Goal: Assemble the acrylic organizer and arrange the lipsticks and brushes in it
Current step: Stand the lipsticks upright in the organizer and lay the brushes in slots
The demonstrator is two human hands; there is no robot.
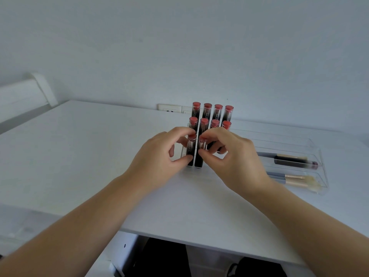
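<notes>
Lipstick organizer (184, 154) sits mid-table, clear acrylic, stepped rows. Back row holds four lipsticks (207, 110), middle row four, front row two so far; the right front slots are hidden behind the right hand.

Step in hand, my read: seating the front-row tubes. Do it well by pushing each straight down along its axis until it bottoms out, caps level with neighbours. Avoid sideways force, since the acrylic is light and likely to slide on the table (79, 146).

Left hand (159, 154) pinches the front-left lipstick (191, 148), thumb low near the base, index curled over the cap. Right hand (229, 152) pinches the second front lipstick (200, 150), thumb on the body, index at the cap. Both wrists come in low, forearms converging.

Brush tray (311, 144) lies just right, with brushes (293, 159) lying flat inside.
</notes>
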